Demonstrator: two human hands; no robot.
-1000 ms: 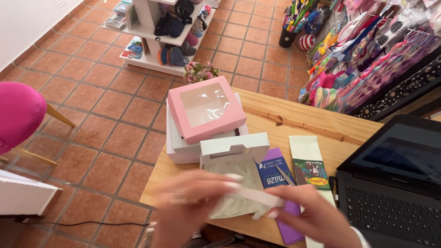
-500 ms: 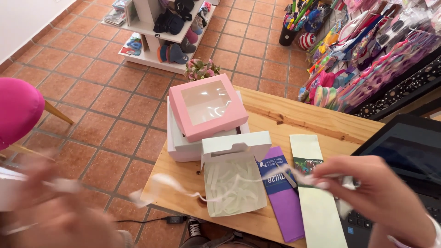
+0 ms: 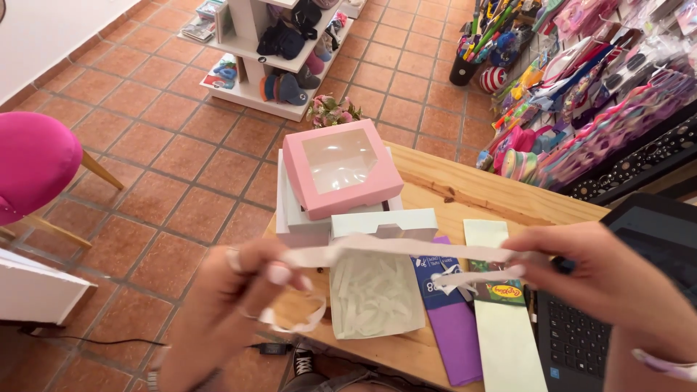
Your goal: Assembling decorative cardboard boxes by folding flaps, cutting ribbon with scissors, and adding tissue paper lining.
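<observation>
The ribbon point(image 3: 406, 248) is now pulled out into one flat, nearly taut band between the two hands. Half a second ago it hung slack and blurred, with the hands far apart at the frame edges; a second ago both hands were bunched together low over the table. The change indicates that the ribbon has been drawn out to a working length and is under control at both ends.

Orientation: the ribbon's long axis runs left to right across the view, almost level, slightly lower at the right end. Its flat face is turned toward the camera. It is held in the air above the open white box point(image 3: 377, 290), not touching it.

Left hand point(image 3: 232, 305): thumb and fingers are pinched shut on the left end of the ribbon. A loose curl of spare ribbon hangs below this hand.

Right hand point(image 3: 610, 276): fingers are closed on the right end. A short, crumpled tail of ribbon shows just under the fingertips.

Surroundings, working outward:
- The open white box holds pale shredded paper and sits on the wooden table point(image 3: 465, 190).
- Behind it, a pink box with a clear window point(image 3: 340, 167) is stacked on another white box.
- To the right of the open box lie a purple sheet point(image 3: 454, 327) and a pale green sheet point(image 3: 504, 337), side by side.
- A dark laptop point(image 3: 639, 305) sits at the right edge, partly behind the right hand.
- A pink chair point(image 3: 33, 163) stands on the tiled floor at the left.
</observation>
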